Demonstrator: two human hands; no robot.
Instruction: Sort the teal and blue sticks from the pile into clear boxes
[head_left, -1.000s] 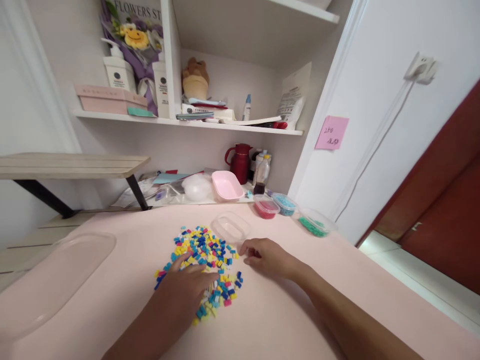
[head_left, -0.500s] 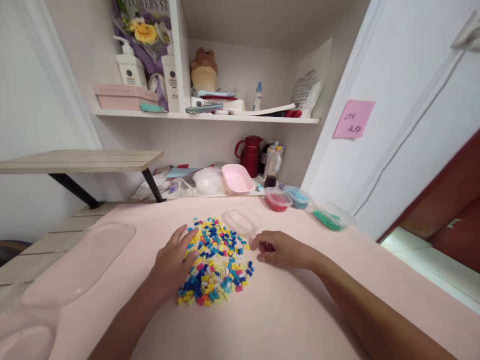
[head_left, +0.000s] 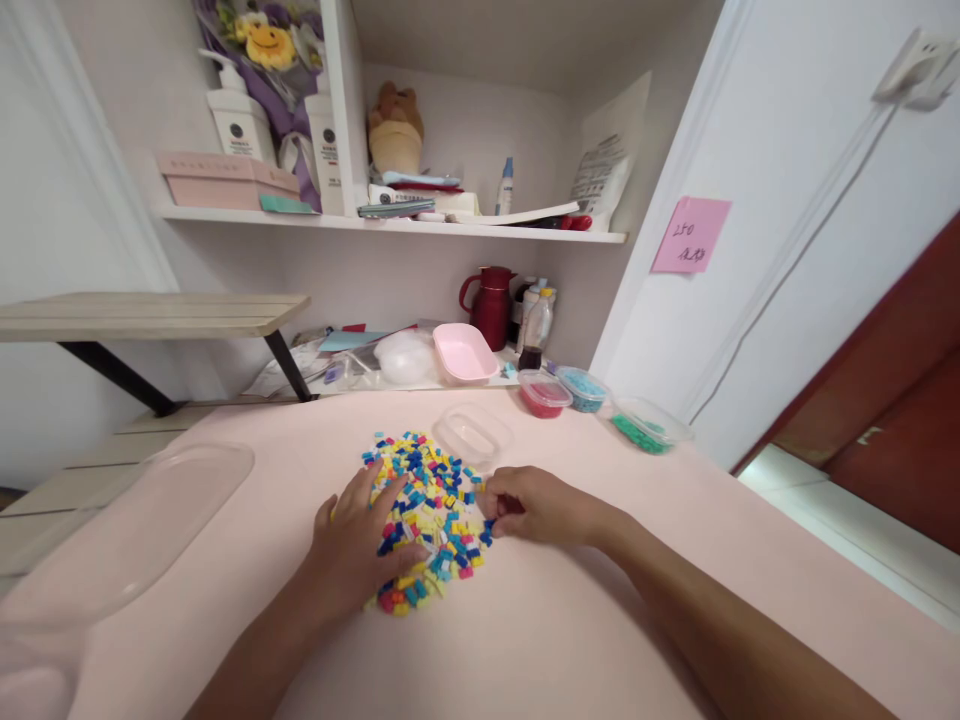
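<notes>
A loose pile of small toy building bricks (head_left: 439, 490) in yellow, blue, teal, pink and white lies on the pink tabletop (head_left: 517, 620). My left hand (head_left: 360, 545) rests over the pile's left side, fingers spread, covering some of the bricks. At the right edge of the pile is my right hand (head_left: 525, 505), its fingers curled; whether a brick is between the fingertips is hidden. Just behind the pile sits a clear plastic container (head_left: 472, 435) with no bricks visible in it.
Lidded tubs of red bricks (head_left: 544, 393), blue bricks (head_left: 583, 388) and green bricks (head_left: 649, 428) stand at the back right. A pink bowl (head_left: 465, 355) and a red jug (head_left: 491, 305) are behind. A clear lid (head_left: 150, 520) lies at left, by a wooden stand (head_left: 150, 315).
My left hand has moved down and further over the bricks. My right hand has come closer to the pile's right edge. The view has shifted slightly to the right.
</notes>
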